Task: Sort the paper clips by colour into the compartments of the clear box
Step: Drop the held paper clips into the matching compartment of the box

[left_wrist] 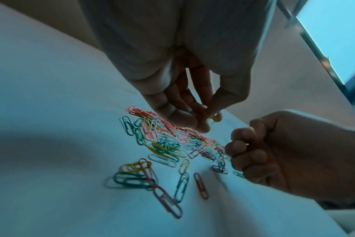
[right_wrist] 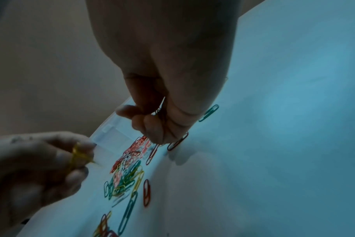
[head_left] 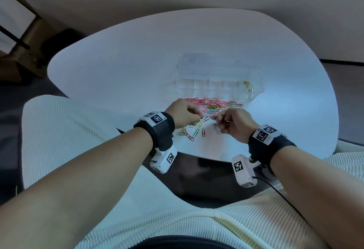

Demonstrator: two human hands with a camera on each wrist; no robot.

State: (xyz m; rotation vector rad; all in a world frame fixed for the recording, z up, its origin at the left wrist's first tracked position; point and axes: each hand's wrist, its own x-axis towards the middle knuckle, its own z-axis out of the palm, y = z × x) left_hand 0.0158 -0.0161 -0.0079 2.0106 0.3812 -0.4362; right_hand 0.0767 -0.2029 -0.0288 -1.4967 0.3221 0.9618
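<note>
A mixed pile of coloured paper clips (head_left: 214,107) lies on the white table, just in front of the clear box (head_left: 262,83). A few yellow clips (head_left: 247,86) lie in the box's right end compartment; the other compartments look bare. My left hand (head_left: 199,118) hovers over the pile's left edge and pinches yellow clips (right_wrist: 77,154) between thumb and fingers. My right hand (head_left: 219,122) is curled into a fist at the pile's near right side. Thin clip wires (right_wrist: 160,110) show inside its grip, their colour too dark to tell.
Loose clips (head_left: 194,133) lie scattered nearer to me, below the left hand. The box's clear lid (head_left: 197,59) lies open behind it. The white table (head_left: 128,61) has a curved near edge, with my lap in ribbed cream cloth (head_left: 137,199) below it.
</note>
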